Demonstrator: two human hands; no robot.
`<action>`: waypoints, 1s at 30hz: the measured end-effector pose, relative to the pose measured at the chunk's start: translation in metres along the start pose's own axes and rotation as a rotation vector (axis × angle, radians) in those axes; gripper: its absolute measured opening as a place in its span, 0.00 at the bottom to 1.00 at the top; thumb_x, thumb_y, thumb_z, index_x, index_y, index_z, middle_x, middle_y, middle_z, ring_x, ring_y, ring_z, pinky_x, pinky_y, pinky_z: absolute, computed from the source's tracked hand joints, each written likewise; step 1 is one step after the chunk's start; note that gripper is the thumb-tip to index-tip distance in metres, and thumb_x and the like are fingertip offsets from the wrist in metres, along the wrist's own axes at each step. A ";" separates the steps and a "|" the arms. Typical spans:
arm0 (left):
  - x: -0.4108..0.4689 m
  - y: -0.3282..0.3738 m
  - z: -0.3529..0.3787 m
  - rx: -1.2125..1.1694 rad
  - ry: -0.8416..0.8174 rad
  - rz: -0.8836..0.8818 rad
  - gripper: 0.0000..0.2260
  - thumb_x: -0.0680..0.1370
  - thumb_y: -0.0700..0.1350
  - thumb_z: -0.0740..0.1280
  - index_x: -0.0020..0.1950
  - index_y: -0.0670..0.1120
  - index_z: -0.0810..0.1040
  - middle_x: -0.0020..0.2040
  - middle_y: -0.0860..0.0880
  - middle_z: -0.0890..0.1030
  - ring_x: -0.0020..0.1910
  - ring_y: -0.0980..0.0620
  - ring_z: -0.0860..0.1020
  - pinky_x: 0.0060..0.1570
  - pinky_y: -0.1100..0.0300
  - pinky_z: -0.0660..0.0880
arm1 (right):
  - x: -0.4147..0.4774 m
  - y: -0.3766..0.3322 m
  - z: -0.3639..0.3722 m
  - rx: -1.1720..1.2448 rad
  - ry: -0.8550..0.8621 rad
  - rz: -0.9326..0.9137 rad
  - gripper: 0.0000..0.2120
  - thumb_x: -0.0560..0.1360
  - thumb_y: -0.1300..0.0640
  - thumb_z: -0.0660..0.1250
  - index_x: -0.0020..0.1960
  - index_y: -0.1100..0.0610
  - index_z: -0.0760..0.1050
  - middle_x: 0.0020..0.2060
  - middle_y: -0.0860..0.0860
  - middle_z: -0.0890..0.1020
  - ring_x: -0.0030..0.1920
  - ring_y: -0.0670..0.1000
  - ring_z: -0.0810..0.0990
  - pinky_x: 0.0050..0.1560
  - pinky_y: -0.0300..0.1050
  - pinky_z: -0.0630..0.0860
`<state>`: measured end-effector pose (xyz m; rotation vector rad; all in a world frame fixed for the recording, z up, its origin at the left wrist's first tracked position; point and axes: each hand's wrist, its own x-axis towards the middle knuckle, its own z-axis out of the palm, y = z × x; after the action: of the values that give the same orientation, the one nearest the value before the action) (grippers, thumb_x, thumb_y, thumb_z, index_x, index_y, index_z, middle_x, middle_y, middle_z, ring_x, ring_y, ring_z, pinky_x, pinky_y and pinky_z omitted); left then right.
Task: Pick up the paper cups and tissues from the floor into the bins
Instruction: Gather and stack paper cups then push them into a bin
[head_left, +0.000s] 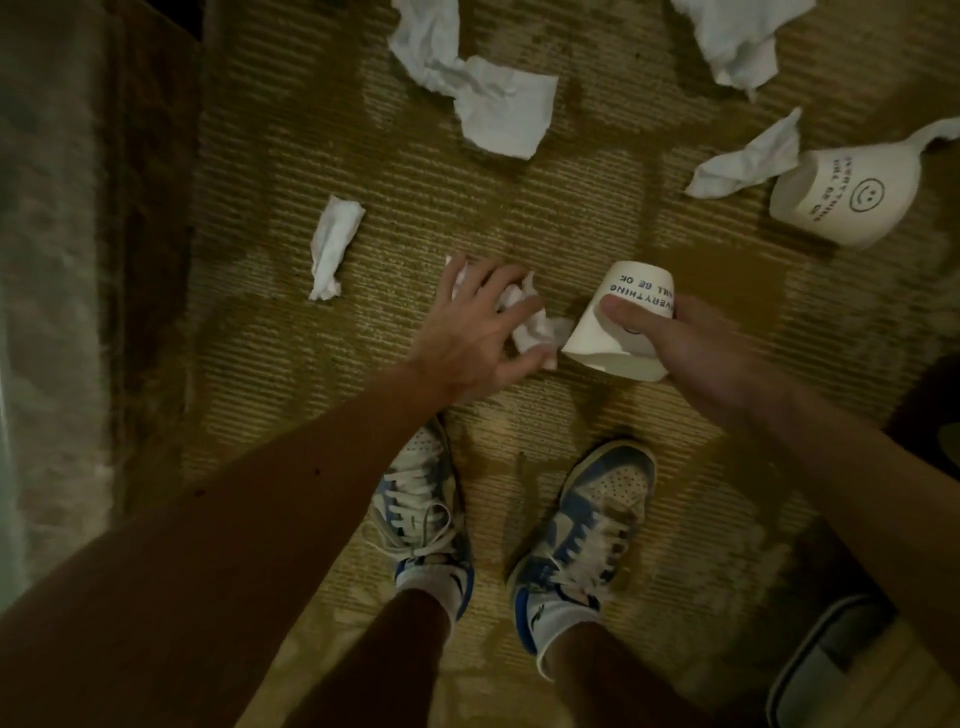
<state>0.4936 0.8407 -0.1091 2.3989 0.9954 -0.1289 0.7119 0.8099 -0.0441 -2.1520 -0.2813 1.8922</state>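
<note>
My right hand (691, 353) grips a white paper cup (618, 332) with blue lettering, thumb across its side, just above the carpet. My left hand (478, 322) lies over a crumpled white tissue (535, 327) on the floor, fingers spread and curling round it. A second paper cup (852, 202) with a smiley face lies on its side at the right. Loose tissues lie on the carpet: a small one (332, 247) to the left, a big one (467, 83) at the top middle, one (737, 41) at the top right, and one (748, 161) beside the second cup.
My two blue and white sneakers (519, 525) stand on the tan striped carpet (571, 218) below the hands. A grey bin rim (821, 660) shows at the bottom right corner. A dark wooden edge and pale surface (57, 260) run along the left side.
</note>
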 end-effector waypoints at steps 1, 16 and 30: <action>-0.004 -0.001 0.001 -0.002 0.026 -0.017 0.19 0.76 0.57 0.67 0.55 0.42 0.83 0.58 0.38 0.80 0.58 0.38 0.77 0.63 0.40 0.69 | 0.000 -0.001 0.003 -0.009 -0.009 -0.002 0.20 0.72 0.45 0.72 0.60 0.54 0.77 0.52 0.53 0.85 0.51 0.53 0.84 0.52 0.50 0.79; -0.035 -0.088 -0.054 -0.172 0.143 -0.700 0.23 0.83 0.55 0.58 0.76 0.48 0.64 0.68 0.35 0.65 0.61 0.37 0.69 0.60 0.39 0.70 | 0.008 -0.044 0.060 -0.155 -0.061 -0.130 0.18 0.69 0.45 0.76 0.57 0.46 0.77 0.48 0.44 0.83 0.43 0.41 0.83 0.35 0.35 0.77; -0.049 -0.044 -0.068 -0.299 0.113 -0.656 0.16 0.85 0.48 0.57 0.51 0.36 0.77 0.44 0.36 0.80 0.40 0.41 0.78 0.39 0.52 0.70 | -0.027 -0.059 0.058 -0.167 -0.067 -0.104 0.17 0.71 0.45 0.74 0.57 0.48 0.77 0.51 0.48 0.84 0.49 0.47 0.83 0.41 0.40 0.79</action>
<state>0.4205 0.8700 -0.0566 1.7556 1.6921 -0.0716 0.6525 0.8609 -0.0068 -2.1332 -0.5723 1.9466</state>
